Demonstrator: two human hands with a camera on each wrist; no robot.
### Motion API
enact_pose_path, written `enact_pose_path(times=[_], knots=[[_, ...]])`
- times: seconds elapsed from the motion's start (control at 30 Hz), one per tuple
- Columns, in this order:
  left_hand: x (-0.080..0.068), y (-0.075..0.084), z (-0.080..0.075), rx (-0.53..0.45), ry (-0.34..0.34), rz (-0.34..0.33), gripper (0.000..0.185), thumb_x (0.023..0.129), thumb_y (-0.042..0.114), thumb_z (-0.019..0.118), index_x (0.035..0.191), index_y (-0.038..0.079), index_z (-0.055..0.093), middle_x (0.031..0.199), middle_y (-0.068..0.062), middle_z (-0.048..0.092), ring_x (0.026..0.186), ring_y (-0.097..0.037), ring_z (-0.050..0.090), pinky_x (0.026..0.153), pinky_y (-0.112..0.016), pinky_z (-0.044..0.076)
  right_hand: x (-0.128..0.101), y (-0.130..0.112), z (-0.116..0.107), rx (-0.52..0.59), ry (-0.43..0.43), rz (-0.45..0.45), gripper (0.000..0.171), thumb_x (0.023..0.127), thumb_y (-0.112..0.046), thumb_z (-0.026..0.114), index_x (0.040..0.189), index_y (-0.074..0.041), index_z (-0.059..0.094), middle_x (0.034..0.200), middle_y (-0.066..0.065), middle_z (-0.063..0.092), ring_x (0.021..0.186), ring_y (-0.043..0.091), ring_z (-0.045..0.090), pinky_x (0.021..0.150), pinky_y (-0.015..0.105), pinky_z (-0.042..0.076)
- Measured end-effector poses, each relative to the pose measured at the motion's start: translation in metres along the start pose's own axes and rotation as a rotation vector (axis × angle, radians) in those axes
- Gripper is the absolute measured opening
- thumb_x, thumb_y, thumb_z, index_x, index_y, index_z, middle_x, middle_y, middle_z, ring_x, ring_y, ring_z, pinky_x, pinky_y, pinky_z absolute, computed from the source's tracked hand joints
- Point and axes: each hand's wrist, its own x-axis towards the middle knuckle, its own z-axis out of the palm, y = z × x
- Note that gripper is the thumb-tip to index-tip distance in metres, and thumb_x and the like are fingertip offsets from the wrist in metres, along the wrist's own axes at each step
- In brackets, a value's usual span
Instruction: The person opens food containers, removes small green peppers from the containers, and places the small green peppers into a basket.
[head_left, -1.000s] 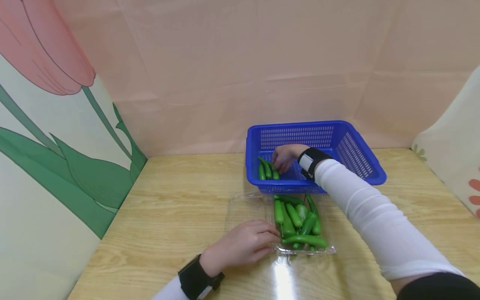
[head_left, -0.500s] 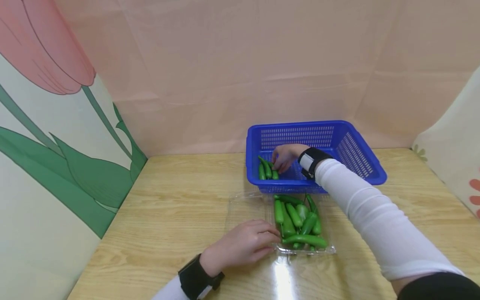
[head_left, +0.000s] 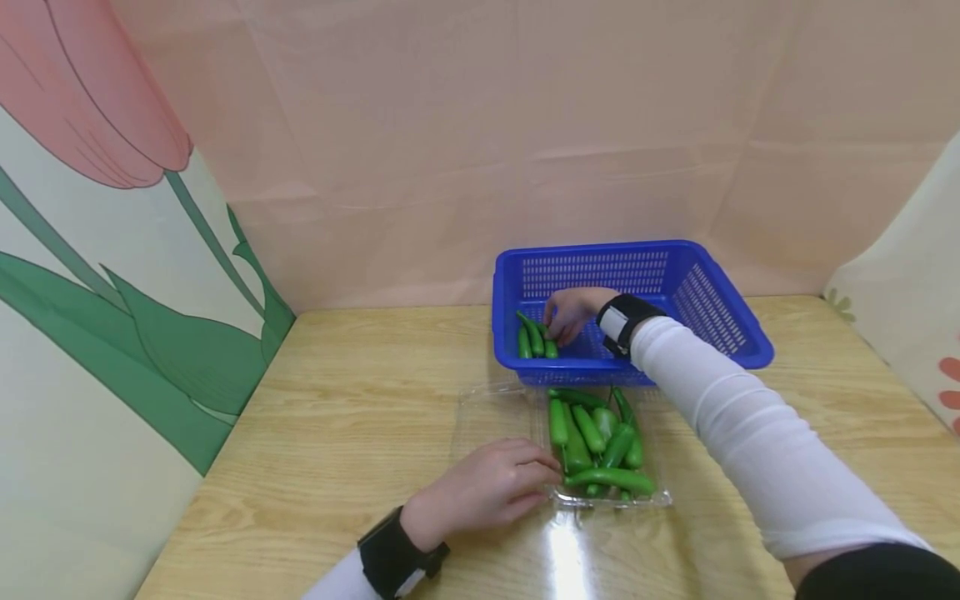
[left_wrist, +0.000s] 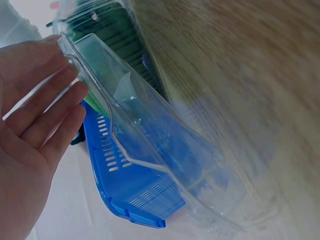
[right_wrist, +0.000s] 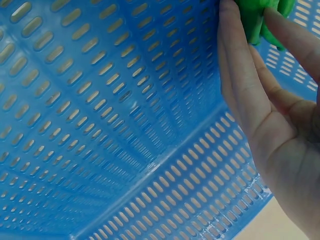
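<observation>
A blue slotted basket [head_left: 592, 271] stands at the back of the wooden table [head_left: 360, 417]. My right hand [head_left: 570, 315] reaches into it beside a few green peppers [head_left: 529, 337]. In the right wrist view its fingertips [right_wrist: 235, 30] pinch a green pepper [right_wrist: 252, 17] close to the basket wall [right_wrist: 125, 125]. In front of the basket lies a clear plastic tray [head_left: 660, 500] filled with several green peppers [head_left: 600, 442]. My left hand [head_left: 491, 487] rests on the table, its straight fingers [left_wrist: 45, 120] touching the tray's left wall [left_wrist: 150, 140].
The tray's open clear lid [head_left: 491, 417] lies flat to its left. Printed panels wall in the table on the left [head_left: 112, 292], back [head_left: 525, 125] and right [head_left: 915, 275]. Bare wood shows left of the tray and right of the basket.
</observation>
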Motion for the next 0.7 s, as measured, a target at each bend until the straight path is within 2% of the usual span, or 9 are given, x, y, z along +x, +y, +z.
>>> enact_pose_path(times=[0.27, 0.5, 0.7], knots=[[0.001, -0.001, 0.001, 0.013, 0.010, 0.015, 0.022, 0.086, 0.022, 0.067, 0.108, 0.016, 0.068, 0.115, 0.004, 0.066, 0.110, -0.007, 0.059, 0.105, -0.015, 0.038, -0.012, -0.002, -0.005, -0.024, -0.003, -0.014, 0.050, 0.089, -0.008, 0.062, 0.130, 0.011, 0.042, 0.110, 0.027, 0.065, 0.096, 0.031, 0.068, 0.087, 0.040, 0.056], [-0.002, -0.002, 0.000, 0.006, 0.018, 0.013, 0.023, 0.086, 0.021, 0.067, 0.108, 0.016, 0.068, 0.114, 0.004, 0.066, 0.110, -0.008, 0.059, 0.105, -0.016, 0.039, -0.033, -0.017, -0.013, -0.158, 0.022, -0.028, 0.047, 0.093, -0.015, 0.058, 0.132, 0.007, 0.044, 0.119, 0.025, 0.061, 0.103, 0.033, 0.065, 0.088, 0.040, 0.056], [-0.004, -0.003, 0.000, -0.006, 0.021, 0.007, 0.024, 0.086, 0.021, 0.068, 0.109, 0.015, 0.068, 0.115, 0.003, 0.066, 0.111, -0.009, 0.058, 0.105, -0.017, 0.039, -0.049, -0.024, -0.019, -0.213, 0.068, -0.074, 0.047, 0.093, -0.018, 0.058, 0.132, 0.005, 0.046, 0.121, 0.023, 0.061, 0.106, 0.032, 0.064, 0.089, 0.040, 0.056]])
